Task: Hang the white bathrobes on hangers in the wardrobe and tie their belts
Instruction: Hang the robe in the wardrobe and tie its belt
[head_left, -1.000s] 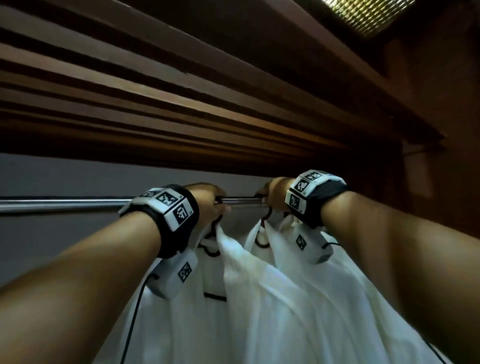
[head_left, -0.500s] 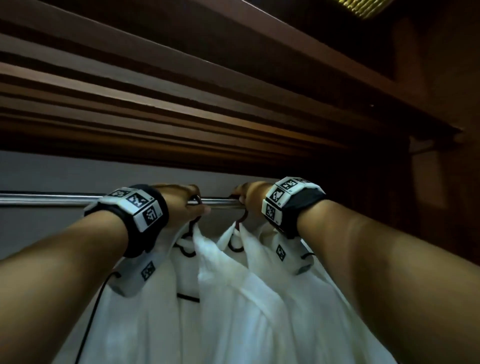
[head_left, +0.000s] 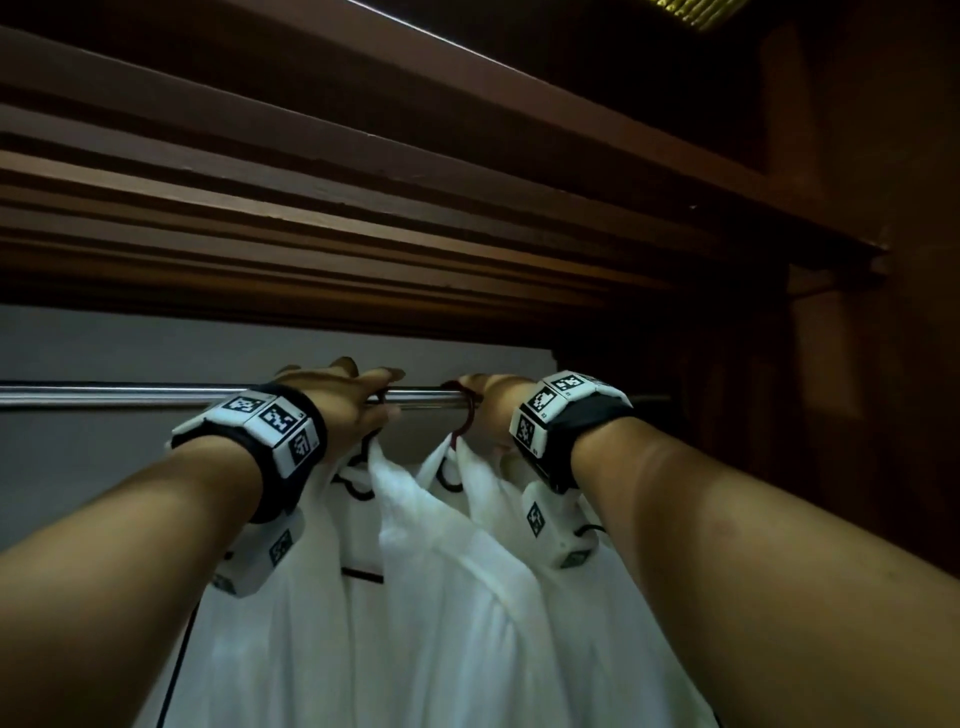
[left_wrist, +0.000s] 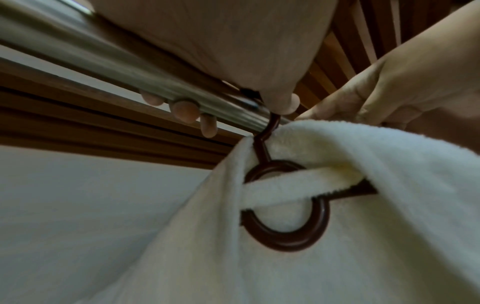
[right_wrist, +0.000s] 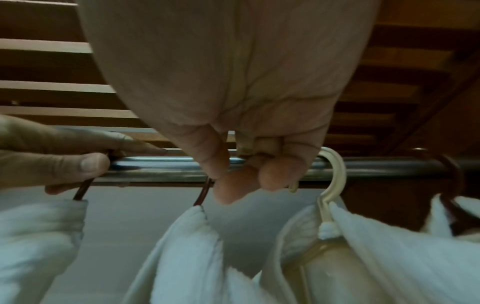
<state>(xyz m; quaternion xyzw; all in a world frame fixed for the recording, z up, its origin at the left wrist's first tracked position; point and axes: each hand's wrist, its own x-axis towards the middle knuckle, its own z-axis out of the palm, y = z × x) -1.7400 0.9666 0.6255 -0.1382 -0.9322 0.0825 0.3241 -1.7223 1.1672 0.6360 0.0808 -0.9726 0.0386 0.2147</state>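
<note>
Both hands are up at the rail (head_left: 130, 396): left hand (head_left: 345, 402) pinches a brown hook (left_wrist: 272, 125), right hand (head_left: 488, 408) curls round another (right_wrist: 203, 192). White robes (head_left: 441, 597) hang below, a cream hanger (right_wrist: 335, 179) right, slats (head_left: 363, 208) overhead.

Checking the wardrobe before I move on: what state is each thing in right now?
Rail: horizontal, carrying hangers.
Brown hanger: hooked on rail, robe draped on it.
Cream hanger: hooked on rail.
White bathrobes: hanging.
Left hand: on rail at hook.
Right hand: gripping rail.
</note>
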